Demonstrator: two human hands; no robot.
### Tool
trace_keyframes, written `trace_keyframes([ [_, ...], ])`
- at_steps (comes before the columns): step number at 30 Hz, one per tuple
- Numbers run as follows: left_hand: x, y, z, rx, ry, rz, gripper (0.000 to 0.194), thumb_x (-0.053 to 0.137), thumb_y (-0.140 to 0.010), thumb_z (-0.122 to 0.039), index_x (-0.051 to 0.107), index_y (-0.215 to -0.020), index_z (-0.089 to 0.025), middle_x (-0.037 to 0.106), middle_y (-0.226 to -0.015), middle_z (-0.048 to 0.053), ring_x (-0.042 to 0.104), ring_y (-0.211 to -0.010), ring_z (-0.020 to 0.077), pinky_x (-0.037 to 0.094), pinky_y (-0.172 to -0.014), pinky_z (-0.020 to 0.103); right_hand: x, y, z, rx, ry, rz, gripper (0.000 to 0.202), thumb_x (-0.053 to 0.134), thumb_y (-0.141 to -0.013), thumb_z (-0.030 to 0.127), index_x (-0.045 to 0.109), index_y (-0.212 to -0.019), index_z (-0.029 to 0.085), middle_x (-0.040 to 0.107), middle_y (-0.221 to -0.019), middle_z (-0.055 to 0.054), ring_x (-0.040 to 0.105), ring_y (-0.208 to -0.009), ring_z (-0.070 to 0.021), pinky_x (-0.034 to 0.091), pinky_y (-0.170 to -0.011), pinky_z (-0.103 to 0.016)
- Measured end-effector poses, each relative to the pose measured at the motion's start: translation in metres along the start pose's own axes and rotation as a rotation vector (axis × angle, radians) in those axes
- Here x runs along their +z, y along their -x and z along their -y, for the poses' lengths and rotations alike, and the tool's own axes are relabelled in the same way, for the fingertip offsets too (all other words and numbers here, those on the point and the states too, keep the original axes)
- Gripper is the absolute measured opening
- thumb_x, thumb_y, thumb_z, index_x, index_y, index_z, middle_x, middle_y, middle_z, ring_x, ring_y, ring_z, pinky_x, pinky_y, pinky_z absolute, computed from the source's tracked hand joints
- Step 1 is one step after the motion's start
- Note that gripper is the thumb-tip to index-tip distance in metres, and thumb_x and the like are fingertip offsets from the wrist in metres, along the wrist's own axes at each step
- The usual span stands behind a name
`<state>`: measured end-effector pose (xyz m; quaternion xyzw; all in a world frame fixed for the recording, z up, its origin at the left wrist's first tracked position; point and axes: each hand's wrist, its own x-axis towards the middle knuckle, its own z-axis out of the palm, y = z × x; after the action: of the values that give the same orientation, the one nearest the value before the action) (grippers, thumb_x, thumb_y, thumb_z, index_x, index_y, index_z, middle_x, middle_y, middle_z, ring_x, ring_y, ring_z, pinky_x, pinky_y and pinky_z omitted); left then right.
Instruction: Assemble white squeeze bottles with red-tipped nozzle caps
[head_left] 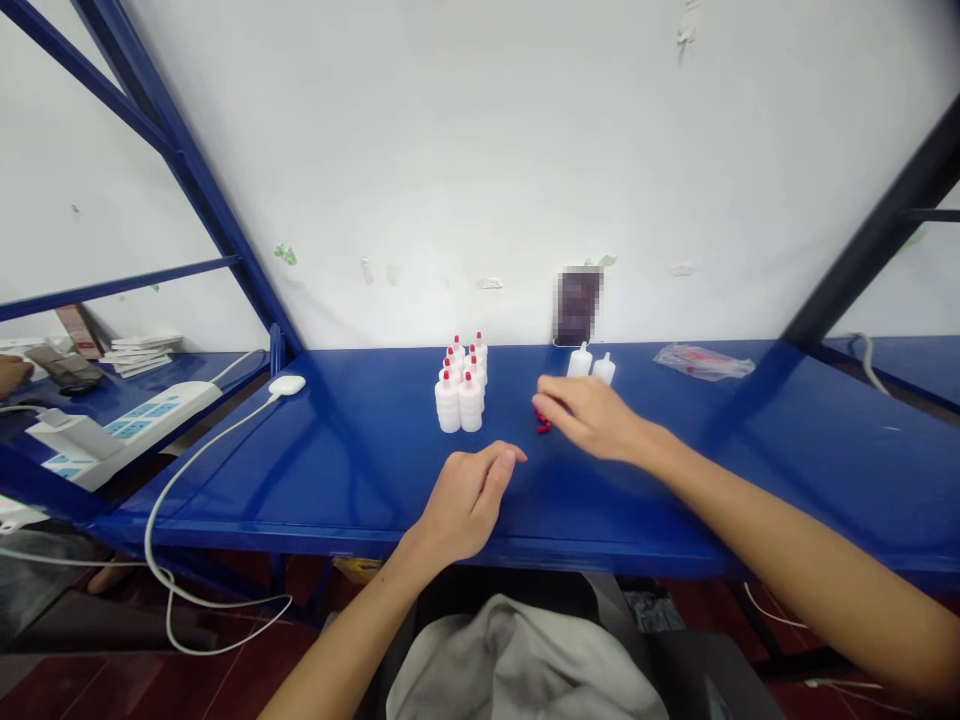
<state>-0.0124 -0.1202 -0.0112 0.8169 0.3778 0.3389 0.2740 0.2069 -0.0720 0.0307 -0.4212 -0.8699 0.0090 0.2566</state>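
My left hand (469, 497) is over the front part of the blue table, fingers curled in and thumb against the index finger. Whatever it may hold is hidden. My right hand (592, 415) reaches over a small pile of red caps (543, 424), its fingers bent and closed. Its fingertips are partly hidden, and I cannot make out anything in them. White squeeze bottles (460, 405) with red caps stand upright in two rows, left of the caps. Behind my right hand stand white bottles (579, 362) without caps, partly covered by it.
A clear plastic bag (705, 362) with something red inside lies at the back right. On the left are a white round device (287, 385) with a cable and a power strip (142, 425). A blurred dark rectangle (576, 305) is by the wall. Blue frame posts (187, 170) flank the table.
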Motion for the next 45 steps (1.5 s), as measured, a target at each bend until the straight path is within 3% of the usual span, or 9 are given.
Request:
trace_keyframes([
  [7,0.001,-0.003,0.001,-0.075,0.120,-0.076,0.045,0.027,-0.104,-0.047,0.052,-0.131,-0.021,0.056,-0.077,-0.001,0.051,-0.059,0.0117,0.041,-0.061,0.025,0.006,0.000,-0.037,0.279,0.388,0.366,0.046,0.032,-0.102,0.044,0.064,-0.085,0.017,0.071,-0.082,-0.012,0.065,-0.071,-0.0238,0.028,-0.057,-0.029],
  [10,0.002,-0.003,0.004,-0.122,0.247,-0.129,0.049,0.024,-0.103,-0.052,0.042,-0.139,-0.024,0.057,-0.086,-0.001,0.046,-0.051,0.0088,0.040,-0.054,0.024,0.011,0.000,-0.025,0.245,0.353,0.319,0.050,0.027,-0.104,0.045,0.065,-0.086,0.017,0.071,-0.081,-0.011,0.065,-0.070,-0.0231,0.031,-0.058,-0.029],
  [18,0.003,-0.001,0.005,-0.071,0.263,-0.153,0.053,0.022,-0.102,-0.055,0.031,-0.146,-0.025,0.058,-0.098,0.002,0.051,-0.058,0.0089,0.043,-0.056,0.023,0.032,0.007,0.040,-0.257,-0.062,0.229,0.032,0.040,-0.101,0.042,0.060,-0.100,0.017,0.070,-0.089,-0.006,0.059,-0.067,-0.0164,0.035,-0.059,-0.026],
  [22,0.003,0.000,0.006,0.004,0.186,-0.123,0.053,0.024,-0.102,-0.053,0.032,-0.146,-0.024,0.058,-0.103,0.005,0.055,-0.068,0.0123,0.045,-0.063,0.025,0.047,0.012,0.043,-0.336,-0.309,0.169,0.027,0.036,-0.100,0.028,0.058,-0.089,0.018,0.065,-0.077,-0.002,0.053,-0.059,-0.0127,0.036,-0.058,-0.024],
  [25,0.003,-0.001,0.004,-0.019,0.145,-0.128,0.050,0.027,-0.103,-0.049,0.034,-0.145,-0.024,0.060,-0.102,0.004,0.055,-0.068,0.0126,0.044,-0.065,0.026,0.032,0.008,0.020,-0.189,-0.317,-0.153,0.035,0.035,-0.098,0.034,0.046,-0.068,0.020,0.053,-0.061,0.000,0.045,-0.054,-0.0125,0.035,-0.056,-0.025],
  [29,0.001,-0.004,-0.002,-0.052,0.010,-0.033,0.034,0.032,-0.103,-0.039,0.057,-0.119,-0.022,0.060,-0.082,0.000,0.055,-0.068,0.0143,0.042,-0.071,0.029,-0.014,-0.004,-0.041,0.288,0.158,-0.554,0.034,0.037,-0.093,0.036,0.045,-0.064,0.021,0.055,-0.062,-0.005,0.049,-0.061,-0.0177,0.032,-0.059,-0.030],
  [32,-0.001,-0.004,-0.004,-0.013,-0.089,0.063,0.027,0.033,-0.099,-0.023,0.059,-0.108,-0.021,0.059,-0.084,0.001,0.056,-0.080,0.0173,0.043,-0.078,0.031,-0.030,-0.009,-0.086,0.605,0.424,-0.417,0.033,0.039,-0.092,0.034,0.059,-0.072,0.019,0.066,-0.076,-0.013,0.057,-0.071,-0.0234,0.031,-0.060,-0.032],
  [37,0.000,-0.002,0.000,0.051,-0.108,0.092,0.032,0.037,-0.086,-0.006,0.049,-0.112,-0.020,0.054,-0.107,0.007,0.052,-0.101,0.0206,0.046,-0.094,0.038,-0.013,-0.007,-0.120,0.798,0.441,-0.007,0.043,0.036,-0.093,0.039,0.071,-0.092,0.014,0.072,-0.097,-0.021,0.065,-0.087,-0.0312,0.039,-0.066,-0.034],
  [45,0.007,-0.007,0.006,-0.002,-0.070,0.049,0.024,0.064,-0.088,-0.024,0.059,-0.111,-0.020,0.055,-0.116,0.006,0.057,-0.104,0.0198,0.047,-0.097,0.036,-0.004,-0.004,-0.127,0.832,0.349,0.024,0.040,0.039,-0.090,0.041,0.070,-0.098,0.016,0.071,-0.100,-0.019,0.065,-0.089,-0.0315,0.040,-0.068,-0.034],
])
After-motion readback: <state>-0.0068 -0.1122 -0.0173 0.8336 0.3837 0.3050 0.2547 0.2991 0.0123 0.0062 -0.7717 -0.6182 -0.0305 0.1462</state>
